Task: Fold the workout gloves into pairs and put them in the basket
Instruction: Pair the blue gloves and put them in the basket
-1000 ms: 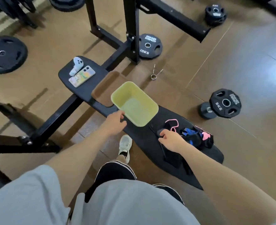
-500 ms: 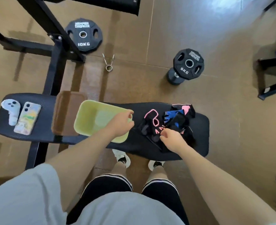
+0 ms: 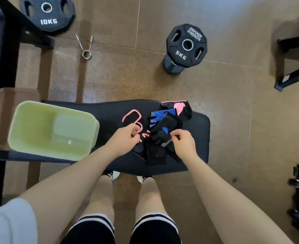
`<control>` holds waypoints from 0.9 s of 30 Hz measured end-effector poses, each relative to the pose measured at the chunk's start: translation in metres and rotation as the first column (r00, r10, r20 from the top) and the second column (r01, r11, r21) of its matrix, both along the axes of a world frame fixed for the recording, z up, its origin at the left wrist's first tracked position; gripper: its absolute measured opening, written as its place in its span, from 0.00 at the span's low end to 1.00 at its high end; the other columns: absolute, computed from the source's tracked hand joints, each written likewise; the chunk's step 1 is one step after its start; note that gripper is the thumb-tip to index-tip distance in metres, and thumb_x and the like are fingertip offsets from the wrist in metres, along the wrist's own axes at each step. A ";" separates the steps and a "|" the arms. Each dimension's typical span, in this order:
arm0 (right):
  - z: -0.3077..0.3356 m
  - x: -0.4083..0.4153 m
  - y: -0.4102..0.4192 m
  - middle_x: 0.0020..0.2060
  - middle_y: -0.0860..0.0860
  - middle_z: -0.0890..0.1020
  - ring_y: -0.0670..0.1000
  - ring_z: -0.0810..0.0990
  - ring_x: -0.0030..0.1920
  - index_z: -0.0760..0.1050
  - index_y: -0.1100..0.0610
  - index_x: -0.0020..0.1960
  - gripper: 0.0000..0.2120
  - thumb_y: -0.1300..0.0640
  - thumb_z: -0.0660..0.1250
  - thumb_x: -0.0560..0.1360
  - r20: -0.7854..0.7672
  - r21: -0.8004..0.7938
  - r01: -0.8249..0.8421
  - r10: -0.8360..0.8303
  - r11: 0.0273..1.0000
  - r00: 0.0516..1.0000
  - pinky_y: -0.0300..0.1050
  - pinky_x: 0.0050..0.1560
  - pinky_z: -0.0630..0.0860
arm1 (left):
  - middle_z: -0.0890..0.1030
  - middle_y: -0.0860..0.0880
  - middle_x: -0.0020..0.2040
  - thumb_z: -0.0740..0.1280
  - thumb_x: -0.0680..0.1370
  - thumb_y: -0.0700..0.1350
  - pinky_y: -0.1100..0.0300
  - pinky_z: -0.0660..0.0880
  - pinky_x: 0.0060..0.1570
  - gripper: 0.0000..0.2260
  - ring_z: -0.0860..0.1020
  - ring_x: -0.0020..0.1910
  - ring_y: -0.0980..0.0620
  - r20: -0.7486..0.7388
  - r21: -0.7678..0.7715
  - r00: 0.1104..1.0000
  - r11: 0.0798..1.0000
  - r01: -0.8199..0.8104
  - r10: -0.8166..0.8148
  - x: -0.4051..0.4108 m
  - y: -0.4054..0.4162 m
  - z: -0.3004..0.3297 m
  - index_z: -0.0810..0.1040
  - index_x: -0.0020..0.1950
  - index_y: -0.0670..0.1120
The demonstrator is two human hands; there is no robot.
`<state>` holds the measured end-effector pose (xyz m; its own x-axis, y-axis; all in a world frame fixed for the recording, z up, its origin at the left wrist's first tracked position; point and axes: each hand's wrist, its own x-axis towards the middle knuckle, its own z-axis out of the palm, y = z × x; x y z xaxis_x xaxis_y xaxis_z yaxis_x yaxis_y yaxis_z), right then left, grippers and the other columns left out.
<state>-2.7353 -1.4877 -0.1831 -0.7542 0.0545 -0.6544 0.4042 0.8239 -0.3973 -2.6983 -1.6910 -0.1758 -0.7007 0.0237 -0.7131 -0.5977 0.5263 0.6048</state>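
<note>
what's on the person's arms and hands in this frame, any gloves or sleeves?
Both hands, left hand and right hand, are bare: no gloves, rings, watch or bands visible. Forearms are uncovered. A light grey short sleeve shows at the left upper arm only; the right arm's sleeve is out of frame.

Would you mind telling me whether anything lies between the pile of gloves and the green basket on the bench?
Nothing visible does. The basket sits open and empty at the pile's left, with only bare bench between it and the gloves. Both the left hand and right hand are already at the pile.
</note>
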 end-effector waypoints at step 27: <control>-0.066 -0.048 0.039 0.46 0.50 0.82 0.51 0.80 0.48 0.73 0.53 0.54 0.07 0.58 0.64 0.76 0.406 -0.464 0.575 -0.415 0.674 0.814 0.55 0.56 0.76 | 0.80 0.48 0.42 0.69 0.73 0.42 0.55 0.75 0.51 0.07 0.78 0.42 0.52 0.042 0.231 0.901 0.873 -0.430 0.432 -0.061 0.071 -0.065 0.75 0.44 0.53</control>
